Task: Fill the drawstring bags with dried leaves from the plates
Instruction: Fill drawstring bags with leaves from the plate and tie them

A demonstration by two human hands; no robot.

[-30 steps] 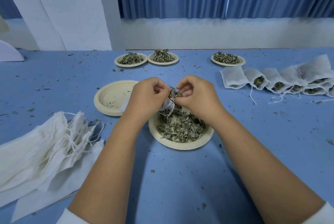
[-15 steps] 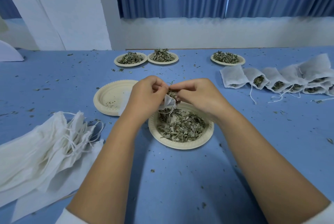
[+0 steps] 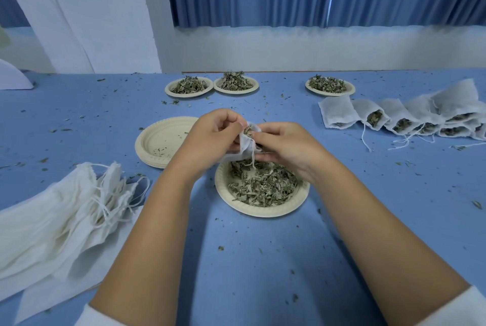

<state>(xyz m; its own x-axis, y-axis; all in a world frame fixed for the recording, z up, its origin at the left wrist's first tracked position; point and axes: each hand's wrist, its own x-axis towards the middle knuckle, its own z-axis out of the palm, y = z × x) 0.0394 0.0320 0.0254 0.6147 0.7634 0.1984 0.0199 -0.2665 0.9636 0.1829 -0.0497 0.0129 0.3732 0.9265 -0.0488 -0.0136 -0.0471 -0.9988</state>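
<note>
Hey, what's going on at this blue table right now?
A person is filling a small white cloth drawstring bag over a beige paper plate of dried green leaves. The left hand grips the bag, and the right hand pinches its open mouth, where leaves show. A row of filled white bags lies to the right, a pile of empty white bags to the left, and a stack of empty beige plates just left of the hands.

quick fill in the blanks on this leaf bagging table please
The left hand and right hand hold one small bag over a plate of dried ____.
Filled bags lie in a row on the person's ____ side.
Along the far edge sit ____ more leaf plates.
Missing: leaves; right; three.
</note>
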